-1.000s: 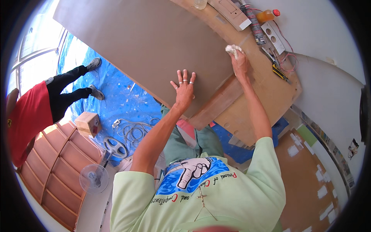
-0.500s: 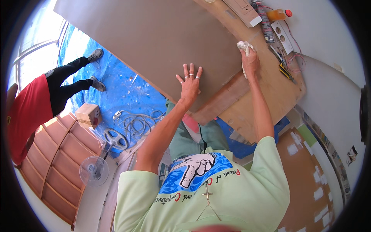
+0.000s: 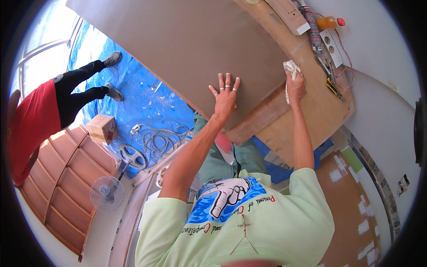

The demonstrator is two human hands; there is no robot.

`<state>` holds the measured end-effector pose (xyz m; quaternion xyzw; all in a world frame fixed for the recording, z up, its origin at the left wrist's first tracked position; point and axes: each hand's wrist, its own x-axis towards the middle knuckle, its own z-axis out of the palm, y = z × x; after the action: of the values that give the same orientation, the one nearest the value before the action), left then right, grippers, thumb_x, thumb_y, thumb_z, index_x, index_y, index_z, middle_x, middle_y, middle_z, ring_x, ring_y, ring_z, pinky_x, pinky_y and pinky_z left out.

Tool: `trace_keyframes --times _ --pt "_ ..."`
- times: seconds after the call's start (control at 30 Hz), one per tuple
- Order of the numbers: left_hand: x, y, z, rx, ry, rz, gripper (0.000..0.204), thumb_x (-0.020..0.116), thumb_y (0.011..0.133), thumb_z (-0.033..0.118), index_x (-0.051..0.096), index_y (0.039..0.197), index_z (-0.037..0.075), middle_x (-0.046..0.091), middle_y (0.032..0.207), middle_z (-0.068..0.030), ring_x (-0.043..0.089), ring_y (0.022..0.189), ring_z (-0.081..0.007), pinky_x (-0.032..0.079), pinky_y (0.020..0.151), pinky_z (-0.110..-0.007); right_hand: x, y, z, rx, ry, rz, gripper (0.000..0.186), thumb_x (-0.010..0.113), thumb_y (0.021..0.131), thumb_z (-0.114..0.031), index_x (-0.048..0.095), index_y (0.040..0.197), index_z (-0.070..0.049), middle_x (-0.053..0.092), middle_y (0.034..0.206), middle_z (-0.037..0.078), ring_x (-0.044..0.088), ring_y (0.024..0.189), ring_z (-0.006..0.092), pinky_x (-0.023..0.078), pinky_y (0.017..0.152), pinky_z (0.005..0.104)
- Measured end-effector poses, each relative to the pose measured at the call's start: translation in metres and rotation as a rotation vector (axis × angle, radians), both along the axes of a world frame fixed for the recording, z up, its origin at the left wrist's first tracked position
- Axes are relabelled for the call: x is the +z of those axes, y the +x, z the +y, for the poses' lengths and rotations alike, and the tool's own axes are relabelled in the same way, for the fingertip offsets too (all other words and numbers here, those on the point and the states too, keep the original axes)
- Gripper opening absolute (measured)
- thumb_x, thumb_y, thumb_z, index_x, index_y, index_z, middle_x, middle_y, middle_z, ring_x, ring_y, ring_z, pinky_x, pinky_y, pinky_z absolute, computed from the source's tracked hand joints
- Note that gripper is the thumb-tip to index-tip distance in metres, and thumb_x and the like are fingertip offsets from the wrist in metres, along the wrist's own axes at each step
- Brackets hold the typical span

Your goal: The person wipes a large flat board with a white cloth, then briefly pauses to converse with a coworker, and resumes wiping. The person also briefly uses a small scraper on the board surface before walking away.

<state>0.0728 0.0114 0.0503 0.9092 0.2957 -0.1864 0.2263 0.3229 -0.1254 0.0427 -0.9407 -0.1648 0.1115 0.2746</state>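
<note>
Far to the left of the large brown board (image 3: 187,44), another person in a red top (image 3: 26,124) and dark trousers stands on a blue tarp (image 3: 142,102). On the floor below that tarp lie a small cardboard box (image 3: 102,127), a coil of pale cable (image 3: 158,140) and a white fan (image 3: 106,193).

The board itself is a flat, plain sheet lying on the wooden bench (image 3: 311,111) — its long axis runs from the upper left of the view down toward the right, and its near corner points at the person's body, overhanging the bench's edge.

The left hand (image 3: 225,95) lies open on the board close to that near corner, palm down, fingers spread and gripping nothing; rings show on several fingers.

Just right of the board's right edge, the right hand (image 3: 294,85) is clenched around a crumpled white cloth (image 3: 291,70), pressed where the board meets the bench.

Farther right of the board, along the bench's far side, lie a pale rectangular block (image 3: 291,15), a white socket strip (image 3: 331,46) with thin wires, and an orange bottle with a red cap (image 3: 329,21) — lying on its side.
</note>
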Motion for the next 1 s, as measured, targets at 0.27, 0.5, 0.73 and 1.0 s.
trace_keyframes --times 0.27,0.5,0.73,1.0 --pt "0.001 -0.002 0.0 -0.009 0.009 -0.023 0.119 0.093 0.061 0.013 0.028 0.16 0.02 0.018 0.166 -0.0181 0.01 0.156 -0.0463 0.029 0.108 -0.083 -0.028 0.034 0.168 0.278 -0.034 -0.008 0.037 0.071 0.09 -0.035 0.073 0.116 -0.008 0.073 0.105 0.018 0.069 0.098 0.0412 0.054 0.082 0.05" --pt "-0.001 0.0 0.0 -0.033 0.02 0.008 0.117 0.092 0.063 0.015 0.028 0.16 0.019 0.019 0.166 -0.018 0.011 0.155 -0.0468 0.029 0.107 -0.083 -0.003 0.027 0.102 0.309 -0.174 -0.039 0.038 0.07 0.091 -0.037 0.072 0.118 -0.01 0.073 0.106 0.017 0.069 0.1 0.0415 0.054 0.083 0.0503" --pt "0.002 -0.001 0.004 -0.039 0.021 -0.021 0.113 0.09 0.066 0.012 0.029 0.16 0.019 0.019 0.166 -0.0185 0.012 0.155 -0.0464 0.029 0.106 -0.083 -0.011 0.048 0.187 0.46 -0.061 -0.15 0.037 0.069 0.093 -0.036 0.072 0.119 -0.01 0.072 0.11 0.02 0.069 0.101 0.0409 0.054 0.084 0.0508" --pt "0.001 -0.001 0.0 -0.027 0.043 -0.014 0.103 0.083 0.07 0.006 0.033 0.159 0.019 0.021 0.166 -0.0176 0.011 0.156 -0.0455 0.027 0.106 -0.084 0.0 0.028 0.109 0.379 -0.295 -0.09 0.039 0.07 0.092 -0.035 0.071 0.122 -0.01 0.072 0.11 0.02 0.069 0.101 0.0409 0.054 0.085 0.0509"
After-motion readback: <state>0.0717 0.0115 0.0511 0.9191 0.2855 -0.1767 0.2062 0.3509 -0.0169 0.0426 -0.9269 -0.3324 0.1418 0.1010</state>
